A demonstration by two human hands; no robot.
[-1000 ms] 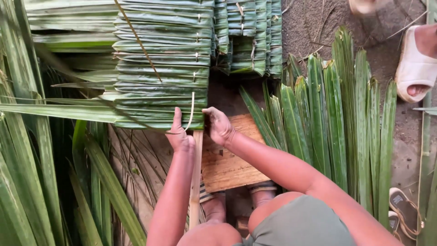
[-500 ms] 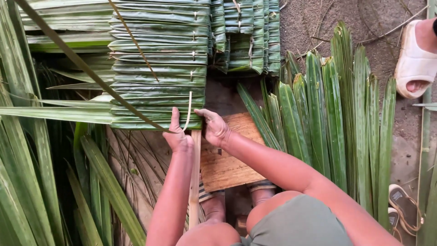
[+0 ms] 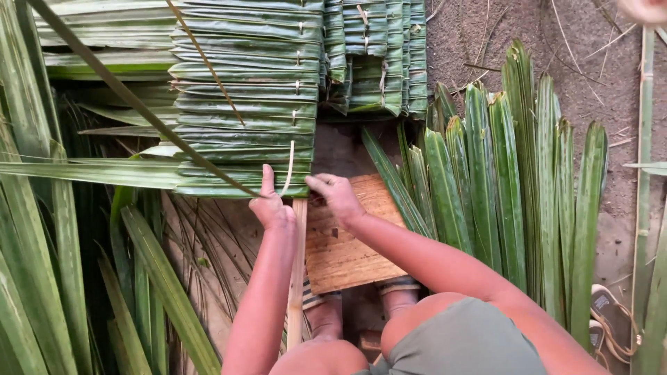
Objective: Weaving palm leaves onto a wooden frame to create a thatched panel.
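Head view: bare sandy ground [image 3: 486, 42], loose palm fronds [image 3: 507, 180] fanned out at right, a wooden board [image 3: 347, 243] underfoot. Folded-leaf thatch panel [image 3: 243, 104] laid ahead, strung along a pale stick [image 3: 297, 278]. Left hand [image 3: 272, 205] pressed against the panel's near edge, thumb up, gripping the lowest leaf. Right hand [image 3: 337, 194] just beside, fingers curled at the same edge; whether pinching anything, cannot tell. Thin pale sliver [image 3: 288, 170] standing between both hands.

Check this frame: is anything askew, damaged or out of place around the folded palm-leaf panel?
One thing: a long leaf strip lies diagonally across the neat rows of the folded leaf panel. Otherwise the rows look even, and the loose leaves lie tidily side by side.
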